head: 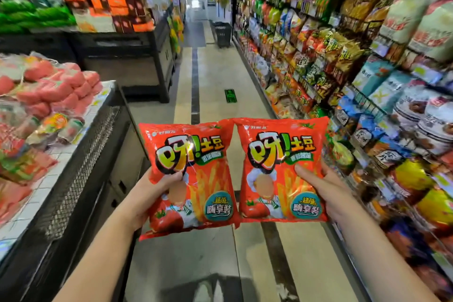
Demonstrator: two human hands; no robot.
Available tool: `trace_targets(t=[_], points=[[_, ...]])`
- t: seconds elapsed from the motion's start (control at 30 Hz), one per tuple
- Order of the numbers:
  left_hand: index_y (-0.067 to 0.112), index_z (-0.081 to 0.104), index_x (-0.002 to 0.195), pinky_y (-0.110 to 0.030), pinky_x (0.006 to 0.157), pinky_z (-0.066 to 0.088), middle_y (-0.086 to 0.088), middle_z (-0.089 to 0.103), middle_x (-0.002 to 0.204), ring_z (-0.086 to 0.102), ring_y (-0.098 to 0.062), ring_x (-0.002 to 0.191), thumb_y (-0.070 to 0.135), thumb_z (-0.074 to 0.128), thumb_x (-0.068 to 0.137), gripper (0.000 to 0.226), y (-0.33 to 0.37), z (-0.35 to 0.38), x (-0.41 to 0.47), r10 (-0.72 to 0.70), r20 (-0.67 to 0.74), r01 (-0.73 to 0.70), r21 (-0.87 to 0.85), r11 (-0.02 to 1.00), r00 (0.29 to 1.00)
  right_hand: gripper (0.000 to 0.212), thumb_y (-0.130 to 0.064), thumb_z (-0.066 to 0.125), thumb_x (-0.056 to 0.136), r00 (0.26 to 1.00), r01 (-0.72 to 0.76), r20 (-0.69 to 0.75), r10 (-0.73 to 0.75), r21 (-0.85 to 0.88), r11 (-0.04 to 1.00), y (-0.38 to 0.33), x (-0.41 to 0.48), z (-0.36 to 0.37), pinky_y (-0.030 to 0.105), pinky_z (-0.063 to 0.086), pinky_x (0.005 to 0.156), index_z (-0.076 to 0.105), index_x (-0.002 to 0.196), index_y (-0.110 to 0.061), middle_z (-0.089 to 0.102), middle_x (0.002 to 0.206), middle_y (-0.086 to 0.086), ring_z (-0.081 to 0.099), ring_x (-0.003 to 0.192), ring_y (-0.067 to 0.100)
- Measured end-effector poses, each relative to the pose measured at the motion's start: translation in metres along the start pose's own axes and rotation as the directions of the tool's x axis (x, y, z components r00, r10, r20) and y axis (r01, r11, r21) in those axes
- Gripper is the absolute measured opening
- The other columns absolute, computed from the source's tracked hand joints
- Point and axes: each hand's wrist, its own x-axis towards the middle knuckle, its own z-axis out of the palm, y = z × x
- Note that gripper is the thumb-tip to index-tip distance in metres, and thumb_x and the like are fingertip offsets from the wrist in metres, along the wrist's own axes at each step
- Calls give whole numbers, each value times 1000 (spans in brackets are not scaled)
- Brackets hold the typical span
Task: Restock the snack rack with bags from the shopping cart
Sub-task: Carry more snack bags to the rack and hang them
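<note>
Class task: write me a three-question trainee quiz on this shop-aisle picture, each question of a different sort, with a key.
1. True or false: the left hand grips the left red bag, and the right hand grips the right red bag.
2. The snack rack stands on the person's: A) left, B) right, C) neither side.
3. Fill in: far down the aisle, a black ____ stands on the floor.
Key: 1 true; 2 B; 3 basket.

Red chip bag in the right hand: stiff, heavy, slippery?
Probably light: the right hand holds the puffed red chip bag upright by one edge. Likely crushable, since it looks air-filled. The glossy film may slip against a loose pinch.
</note>
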Motion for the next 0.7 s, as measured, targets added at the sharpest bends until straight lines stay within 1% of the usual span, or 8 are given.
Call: trace_targets(t=[0.13,0.17,0.23,0.3,0.4,0.5,0.6,0.7], points=[[22,64,134,-66,108,45,-16,70,131,68,-43,118,33,80,87,51,31,-44,65,-22,26,21,16,1000,999,95,-55,100,37,1000,6,-26,-6,-15,1000,-22,57,50,42,62,78,64,121,-29,80,104,6,78,89,31],[23,65,133,-65,108,46,-15,71,130,69,-42,116,32,79,89,46,39,-52,80,-23,21,22,20,1000,1000,87,-53,99,44,1000,12,-24,-12,-12,1000,-26,72,60,41,62,78,64,120,-28,80,103,6,78,89,30],[25,66,129,-62,107,48,-13,73,127,70,-40,114,27,73,92,38,54,-65,108,-19,12,18,35,999,1000,69,-44,96,60,1000,12,-27,-12,-7,1000,-34,100,76,45,60,85,63,120,-28,79,105,7,78,91,31],[26,65,128,-60,105,49,-12,74,125,72,-38,112,25,70,92,37,67,-73,133,-19,15,18,41,999,1000,64,-42,95,63,999,3,-41,-3,-12,1000,-41,126,87,48,58,91,64,118,-30,79,107,7,77,93,32],[24,63,130,-56,103,52,-10,75,123,73,-35,109,26,70,91,40,80,-82,168,-24,14,23,49,999,1000,54,-33,85,72,998,-16,-55,15,-23,1000,-48,167,99,51,58,93,62,121,-29,79,109,7,77,95,33],[24,62,132,-55,103,52,-10,75,124,73,-35,111,35,82,87,50,91,-91,209,-44,16,43,40,998,999,59,-34,85,74,999,-14,-52,13,-21,1000,-51,210,105,53,58,94,61,127,-27,78,111,7,76,98,34],[22,60,136,-55,103,52,-11,74,126,72,-36,112,33,80,89,52,95,-97,260,-52,20,52,39,998,998,54,-35,84,71,999,-15,-45,15,-12,1000,-57,257,108,47,60,88,62,121,-30,79,106,4,77,93,30],[20,62,134,-60,105,50,-14,73,125,72,-39,112,40,88,74,68,100,-95,318,-63,-16,63,12,998,998,71,-40,90,59,999,6,-54,-5,15,1000,-67,313,105,46,59,87,63,123,-27,79,107,7,77,93,32]])
